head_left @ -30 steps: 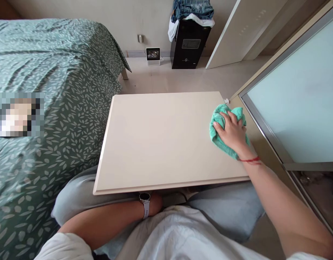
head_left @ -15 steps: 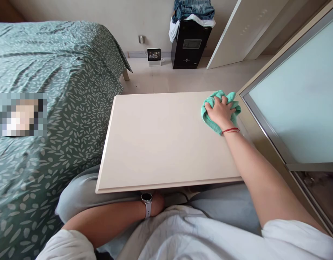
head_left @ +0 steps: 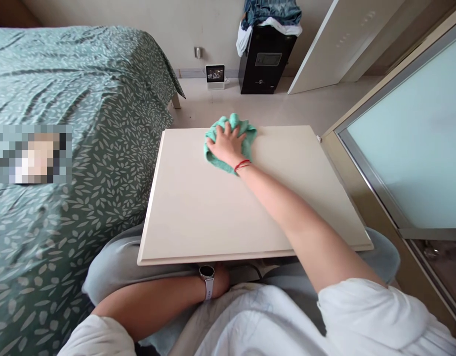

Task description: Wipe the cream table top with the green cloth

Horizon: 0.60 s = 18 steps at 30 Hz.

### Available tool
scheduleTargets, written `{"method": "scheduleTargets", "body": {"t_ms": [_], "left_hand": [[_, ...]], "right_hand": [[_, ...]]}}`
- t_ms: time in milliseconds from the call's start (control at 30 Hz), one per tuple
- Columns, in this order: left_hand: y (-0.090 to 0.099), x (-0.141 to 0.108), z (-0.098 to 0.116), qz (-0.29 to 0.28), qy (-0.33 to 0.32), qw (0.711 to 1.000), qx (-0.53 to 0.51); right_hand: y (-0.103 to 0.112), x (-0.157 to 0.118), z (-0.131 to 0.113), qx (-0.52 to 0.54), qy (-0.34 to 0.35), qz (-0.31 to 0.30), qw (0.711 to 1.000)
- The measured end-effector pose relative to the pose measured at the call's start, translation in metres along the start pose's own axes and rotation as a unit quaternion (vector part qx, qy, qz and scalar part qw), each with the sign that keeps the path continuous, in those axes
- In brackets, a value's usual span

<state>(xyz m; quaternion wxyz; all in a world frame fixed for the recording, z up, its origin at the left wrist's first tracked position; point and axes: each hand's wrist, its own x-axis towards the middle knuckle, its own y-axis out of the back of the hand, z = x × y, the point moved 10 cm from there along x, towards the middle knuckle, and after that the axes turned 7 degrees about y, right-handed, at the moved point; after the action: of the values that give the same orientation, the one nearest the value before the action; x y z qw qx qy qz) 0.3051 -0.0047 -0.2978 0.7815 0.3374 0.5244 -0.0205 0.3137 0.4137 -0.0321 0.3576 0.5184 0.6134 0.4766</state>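
Observation:
A crumpled green cloth (head_left: 249,143) lies on the far part of the cream tabletop (head_left: 198,207), left of its middle and reaching the far edge. My right hand (head_left: 227,146) presses down on it, fingers curled into its folds; a red string bracelet circles the wrist. My left hand (head_left: 222,280) rests low by my lap, just below the table's near edge. Its fingers are hidden, so I cannot see whether it holds anything. A watch (head_left: 207,272) with a pale strap sits on the left wrist.
A bed with a green leaf-patterned sheet (head_left: 112,163) flanks the table on the left; a blurred-out item lies on it. Frosted sliding panels (head_left: 416,148) stand to the right. Beyond are a small screen (head_left: 215,74), a black cabinet (head_left: 263,64) topped with clothes, and a door (head_left: 324,54).
My right hand has slid the green cloth left along the far part of the tabletop, from the far right corner. My left hand stays in place. The view has shifted slightly.

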Motion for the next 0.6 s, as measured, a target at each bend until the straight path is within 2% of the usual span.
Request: {"method": "scheduleTargets", "body": {"t_ms": [167, 267, 433, 533, 600], "left_hand": [[0.003, -0.001, 0.001, 0.006, 0.006, 1.0, 0.004], [0.004, -0.002, 0.002, 0.011, 0.007, 1.0, 0.002], [0.004, -0.002, -0.001, 0.015, 0.015, 1.0, -0.001], [0.003, -0.002, -0.001, 0.016, 0.003, 1.0, -0.004], [0.002, -0.002, -0.001, 0.016, -0.001, 1.0, -0.006]], "right_hand": [[-0.036, 0.012, -0.108, 0.041, 0.126, -0.036, 0.99], [-0.051, 0.004, -0.152, 0.073, 0.213, -0.053, 0.973], [-0.059, -0.035, -0.185, 0.079, 0.355, -0.107, 0.925], [-0.057, -0.059, -0.184, 0.067, 0.411, -0.132, 0.9], [-0.054, -0.067, -0.174, 0.063, 0.42, -0.135, 0.895]]}}
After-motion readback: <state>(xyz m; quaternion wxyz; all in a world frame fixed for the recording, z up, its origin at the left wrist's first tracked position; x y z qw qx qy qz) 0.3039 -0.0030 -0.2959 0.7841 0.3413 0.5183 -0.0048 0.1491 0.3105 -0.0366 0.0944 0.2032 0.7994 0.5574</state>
